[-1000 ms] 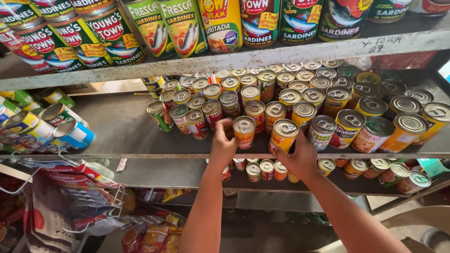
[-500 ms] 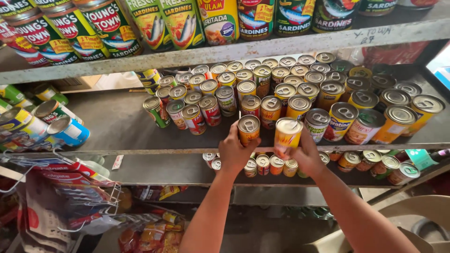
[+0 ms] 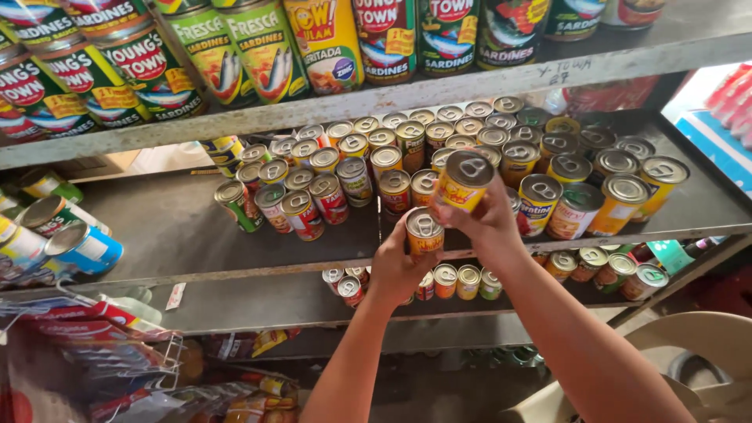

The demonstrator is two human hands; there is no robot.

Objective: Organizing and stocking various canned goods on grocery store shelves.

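The left hand (image 3: 395, 262) is gripping an orange-labelled pull-tab tin (image 3: 424, 233); the right hand (image 3: 489, 223) is clutching a yellow-labelled tin (image 3: 464, 182), both just above the grey metal shelf (image 3: 157, 235). Shelving seems underway; next, each probably needs a gap among the standing cans (image 3: 548, 168).

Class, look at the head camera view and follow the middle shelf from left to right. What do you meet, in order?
Blue can lying on its side → green-labelled can → left hand holding a small can → right hand holding a yellow can → orange can at the right end.
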